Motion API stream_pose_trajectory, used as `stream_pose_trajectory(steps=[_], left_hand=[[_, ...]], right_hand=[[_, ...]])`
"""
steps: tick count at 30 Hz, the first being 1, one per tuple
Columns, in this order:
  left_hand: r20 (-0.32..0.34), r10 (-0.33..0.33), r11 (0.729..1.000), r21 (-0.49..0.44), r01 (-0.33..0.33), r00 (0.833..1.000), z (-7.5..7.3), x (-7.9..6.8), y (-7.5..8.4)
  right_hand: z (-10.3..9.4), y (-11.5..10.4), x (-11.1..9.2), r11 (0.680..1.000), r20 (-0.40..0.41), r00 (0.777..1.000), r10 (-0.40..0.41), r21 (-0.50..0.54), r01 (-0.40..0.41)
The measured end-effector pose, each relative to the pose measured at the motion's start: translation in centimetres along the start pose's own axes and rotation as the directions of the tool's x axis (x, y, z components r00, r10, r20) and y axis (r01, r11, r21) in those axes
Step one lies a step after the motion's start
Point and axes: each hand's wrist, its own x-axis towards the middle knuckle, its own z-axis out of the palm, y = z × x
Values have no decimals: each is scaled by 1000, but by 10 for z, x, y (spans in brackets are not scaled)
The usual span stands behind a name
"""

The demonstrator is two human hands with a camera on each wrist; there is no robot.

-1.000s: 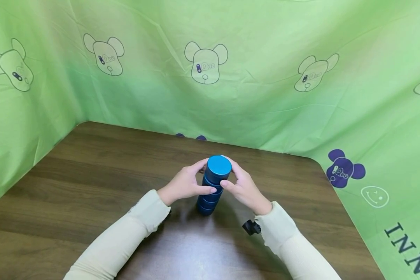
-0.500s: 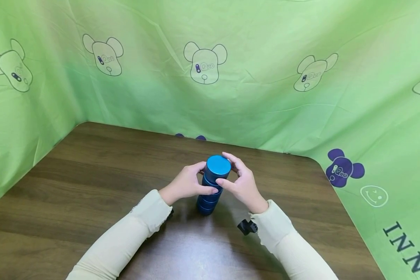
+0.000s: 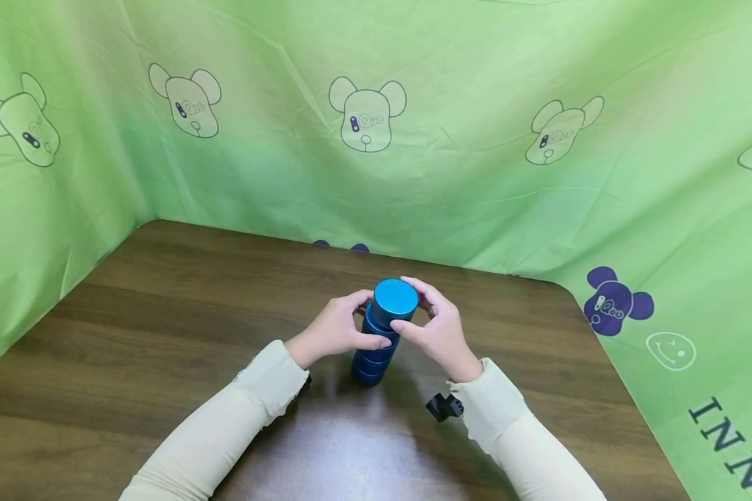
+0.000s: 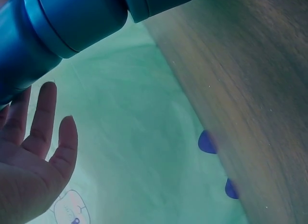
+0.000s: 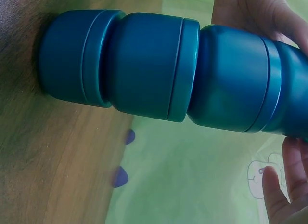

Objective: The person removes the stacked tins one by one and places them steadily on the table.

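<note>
Several lidded blue metal canisters stand stacked in a column on the wooden table, leaning a little in the head view. My left hand grips the upper part of the column, thumb in front and fingers behind. Around the top canister curl the thumb and fingers of my right hand; it sits slightly off to the right of the one below. In the left wrist view, the outer fingers of my left hand spread below the canisters. The right wrist view shows the lower canisters uneven, edges out of line.
The brown tabletop reaches back to a green printed curtain, which also closes off both sides. A black wrist camera hangs under the right sleeve.
The top canister has shifted slightly to the right over the one below. My right hand has adjusted its fingers on it. The left hand stays almost still.
</note>
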Motion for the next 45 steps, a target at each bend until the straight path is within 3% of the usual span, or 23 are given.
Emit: stream_pose_trajectory(steps=[8,17,30,45], left_hand=[[16,-17,1000,-24,18,1000,-1,1,1],[13,-13,1000,-15,13,1000,0,0,1],[2,-35,999,-9,35,999,1,-1,2],[-5,-42,999,-5,42,999,1,-2,-1]], right_hand=[[-5,3,-2,997,-39,999,-32,71,35],[-19,7,-8,998,-78,996,-48,38,51],[-52,9,-24,1000,-136,991,-12,-18,9],[-65,18,-38,997,-183,980,74,-10,-77]])
